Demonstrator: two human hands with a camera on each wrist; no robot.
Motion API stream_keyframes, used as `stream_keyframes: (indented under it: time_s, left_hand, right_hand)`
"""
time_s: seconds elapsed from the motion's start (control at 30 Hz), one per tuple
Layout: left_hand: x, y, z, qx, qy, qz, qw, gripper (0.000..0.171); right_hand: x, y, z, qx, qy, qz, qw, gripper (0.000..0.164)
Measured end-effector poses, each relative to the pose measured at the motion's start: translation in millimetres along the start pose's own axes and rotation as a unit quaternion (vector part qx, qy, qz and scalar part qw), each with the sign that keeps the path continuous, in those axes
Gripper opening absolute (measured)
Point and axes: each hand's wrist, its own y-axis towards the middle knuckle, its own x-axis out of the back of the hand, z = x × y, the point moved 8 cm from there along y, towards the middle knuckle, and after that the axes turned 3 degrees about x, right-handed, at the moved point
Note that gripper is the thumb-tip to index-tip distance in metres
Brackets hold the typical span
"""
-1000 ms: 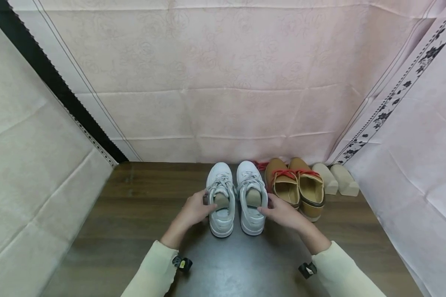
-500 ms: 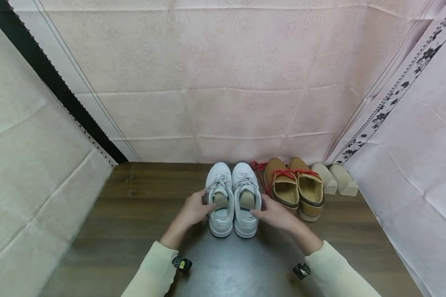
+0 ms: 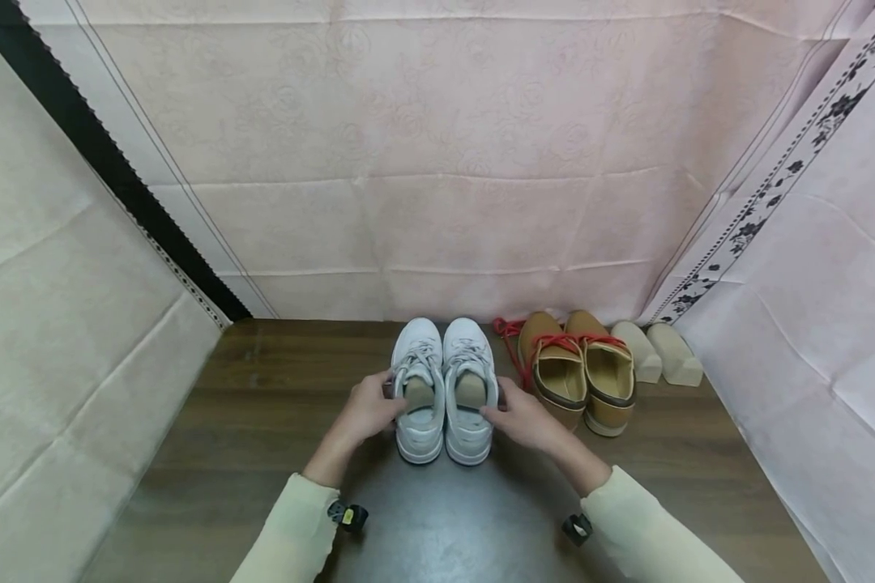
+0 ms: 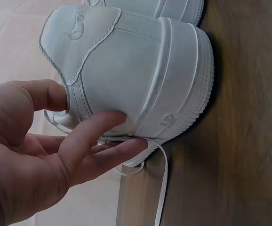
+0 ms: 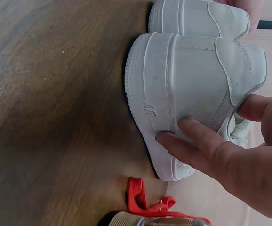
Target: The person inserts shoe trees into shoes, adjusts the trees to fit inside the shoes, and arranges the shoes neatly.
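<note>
The left hand [image 3: 368, 409] pinches the left white sneaker [image 3: 419, 390] at its opening, thumb over the collar and fingers against the outer side; the right hand [image 3: 522, 417] pinches the right white sneaker [image 3: 470, 390] the same way. These 2 sneakers stand upright on the wooden floor [image 3: 262, 453], side by side, toes pointing far and heels near. In the left wrist view, 1 loose white lace [image 4: 162, 183] hangs by the left fingers. Each wrist carries 1 black device [image 3: 347, 516], just beyond 1 of 2 pale sleeves [image 3: 292, 526]. Just right of the right hand, 2 brown shoes, the left brown shoe [image 3: 531, 336] and the right brown shoe [image 3: 610, 413], also point far; their red laces [image 3: 514, 328] spill left into the gap beside the right sneaker, leaving little room on that side. Farther right are 2 off-white objects [image 3: 676, 356] with rounded far ends. Patterned cloth [image 3: 437, 162] covers 3 sides, far, left and right, with 1 black strip [image 3: 117, 178] at left and 1 floral band [image 3: 766, 198] at right.
</note>
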Motion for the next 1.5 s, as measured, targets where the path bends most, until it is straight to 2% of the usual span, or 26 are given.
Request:
stream_keyframes:
  time_s: [0.2, 0.37, 0.9, 1.1, 1.27, 1.43, 1.5]
  left_hand:
    - [11.9, 3.6, 8.6, 0.013, -0.009, 0.001, 0.9999, 0.067]
    - [24.8, 5.6, 16.3, 0.015, -0.004, -0.005, 0.9999, 0.066]
    - [72.3, 2.4, 41.4, 0.028, 0.023, -0.038, 0.9986, 0.06]
    - [90.1, -0.2, 47.0, 0.032, 0.052, -0.042, 0.9972, 0.058]
    - [104.2, -0.6, 49.5, 0.036, 0.093, -0.048, 0.9939, 0.049]
    - [117.2, 1.3, 47.6, 0.017, 0.138, -0.062, 0.9884, 0.038]
    - [121.6, 1.5, 48.7, 0.019, 0.143, -0.065, 0.9873, 0.038]
  right_hand:
    - [-9, 7, 5, -0.01, -0.013, -0.006, 1.0, 0.06]
    - [-18, 14, 10, -0.001, 0.004, -0.014, 1.0, 0.06]
    - [-56, 43, 37, 0.012, 0.035, 0.007, 0.999, 0.063]
    - [-69, 52, 46, -0.001, 0.032, 0.02, 0.999, 0.064]
    - [-79, 59, 55, 0.01, 0.031, 0.026, 0.999, 0.066]
    - [-85, 61, 59, 0.001, 0.046, 0.03, 0.998, 0.067]
    - [-87, 63, 61, 0.0, 0.047, 0.031, 0.998, 0.067]
